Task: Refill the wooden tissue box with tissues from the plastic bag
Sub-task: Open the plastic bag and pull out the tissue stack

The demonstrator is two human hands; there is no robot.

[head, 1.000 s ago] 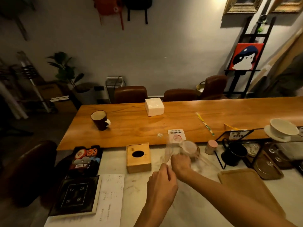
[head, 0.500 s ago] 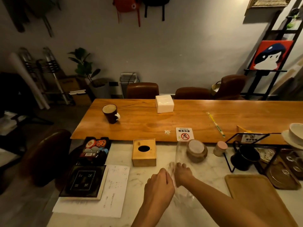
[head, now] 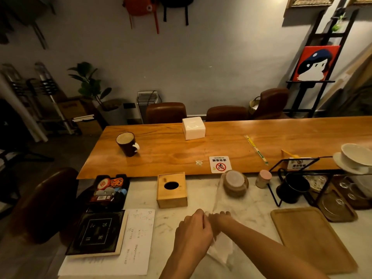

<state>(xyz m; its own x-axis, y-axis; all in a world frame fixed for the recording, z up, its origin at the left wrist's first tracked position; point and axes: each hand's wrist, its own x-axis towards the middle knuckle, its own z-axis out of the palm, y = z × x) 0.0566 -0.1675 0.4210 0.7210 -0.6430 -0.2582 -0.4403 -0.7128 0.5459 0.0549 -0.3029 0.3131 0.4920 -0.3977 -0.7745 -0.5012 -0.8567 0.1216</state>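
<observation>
The wooden tissue box (head: 171, 190) with an oval hole in its top stands upright on the marble counter (head: 201, 198). Just in front of it, my left hand (head: 192, 228) and my right hand (head: 219, 220) meet, both gripping a thin clear plastic bag (head: 218, 200). The bag stands up from my hands, and a whitish crumpled part hangs below them. I cannot tell what is inside the bag. A white block of tissues (head: 193, 128) sits far off on the wooden table (head: 281, 137).
Near the bag are a round wooden lidded jar (head: 235, 183) and a small pink-capped pot (head: 263, 178). A wooden tray (head: 312, 238) lies to the right, papers and a black frame (head: 98, 234) to the left. A dark mug (head: 127, 143) stands on the table.
Both hands have pulled the plastic bag back from the jar toward me and lower over the counter. The wooden box has not moved.
</observation>
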